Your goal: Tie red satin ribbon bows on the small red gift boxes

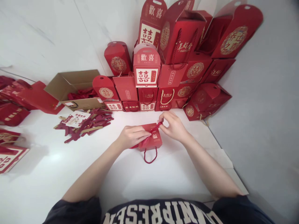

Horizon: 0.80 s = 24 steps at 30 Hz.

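Observation:
A small red gift box [158, 143] with a dark red cord handle lies on the white table [130, 180] in front of me. Across its top runs a red ribbon [154, 128]. My right hand [174, 126] pinches the ribbon's upper end between thumb and fingers, just off the box's far right corner. My left hand [134, 136] rests over the left side of the box, its fingers pressed together on the ribbon's lower part. The cord handle hangs towards me from the near side and no hand touches it.
Red gift boxes [146, 70] are stacked behind, against the wall. To the left are an open cardboard box [87, 104] with red material inside and a heap of dark red pieces [98, 123] with a white card on top. More red boxes [14, 115] stand far left.

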Available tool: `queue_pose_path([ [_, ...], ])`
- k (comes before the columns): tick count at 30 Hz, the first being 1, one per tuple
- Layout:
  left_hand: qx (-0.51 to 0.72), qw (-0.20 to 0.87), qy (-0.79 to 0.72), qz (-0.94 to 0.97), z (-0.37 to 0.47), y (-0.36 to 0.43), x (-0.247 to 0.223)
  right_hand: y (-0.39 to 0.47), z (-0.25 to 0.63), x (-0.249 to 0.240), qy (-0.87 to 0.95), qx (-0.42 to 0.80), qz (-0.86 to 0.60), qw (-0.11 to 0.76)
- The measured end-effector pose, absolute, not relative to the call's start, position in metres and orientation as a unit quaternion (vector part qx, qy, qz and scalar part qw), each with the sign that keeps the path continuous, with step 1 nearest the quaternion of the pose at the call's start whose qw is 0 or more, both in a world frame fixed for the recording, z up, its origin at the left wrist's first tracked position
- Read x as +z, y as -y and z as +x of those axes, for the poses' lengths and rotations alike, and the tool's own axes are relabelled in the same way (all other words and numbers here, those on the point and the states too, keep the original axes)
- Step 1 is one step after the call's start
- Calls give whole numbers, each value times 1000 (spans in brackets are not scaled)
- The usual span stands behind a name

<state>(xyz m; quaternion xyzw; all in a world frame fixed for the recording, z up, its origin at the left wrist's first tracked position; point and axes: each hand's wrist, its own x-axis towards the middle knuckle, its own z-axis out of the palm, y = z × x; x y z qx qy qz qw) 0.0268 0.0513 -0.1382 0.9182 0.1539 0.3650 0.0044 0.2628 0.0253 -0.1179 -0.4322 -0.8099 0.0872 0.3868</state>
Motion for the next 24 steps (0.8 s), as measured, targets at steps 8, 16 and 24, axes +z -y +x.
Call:
queue_pose_path([
  [8,355,9,-155,922,26,-51,-137,-26,302,-102,793,35,-560,238],
  [16,361,16,-148,920,27,-52,-136,-35,300,-126,723,486,-457,178],
  [24,357,38,-146,922,26,-53,-139,-31,273,-145,582,644,-423,260],
])
